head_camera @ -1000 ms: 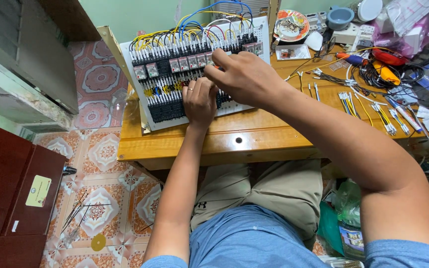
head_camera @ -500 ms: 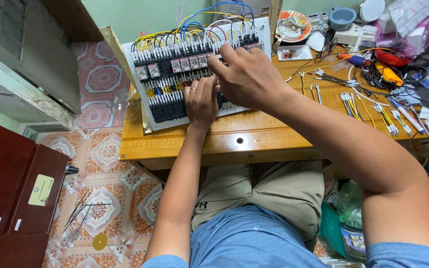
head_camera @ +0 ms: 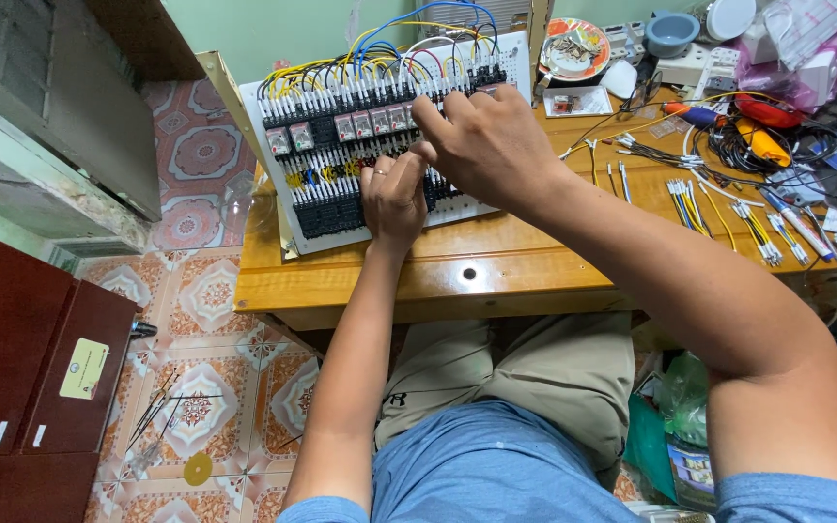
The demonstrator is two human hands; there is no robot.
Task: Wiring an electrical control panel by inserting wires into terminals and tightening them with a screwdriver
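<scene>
Left hand [head_camera: 394, 199] and right hand [head_camera: 484, 145] together, fingertips pinching at wiring panel [head_camera: 341, 126]; bare wooden table [head_camera: 535, 252] edge just below wrists.

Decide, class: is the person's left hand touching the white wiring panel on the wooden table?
Touching. The head view shows the left hand resting on the white wiring panel, fingers pressed among the black terminal blocks.

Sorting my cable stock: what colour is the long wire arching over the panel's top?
Blue: the wire loops above the wiring panel; the head view shows it best.
</scene>
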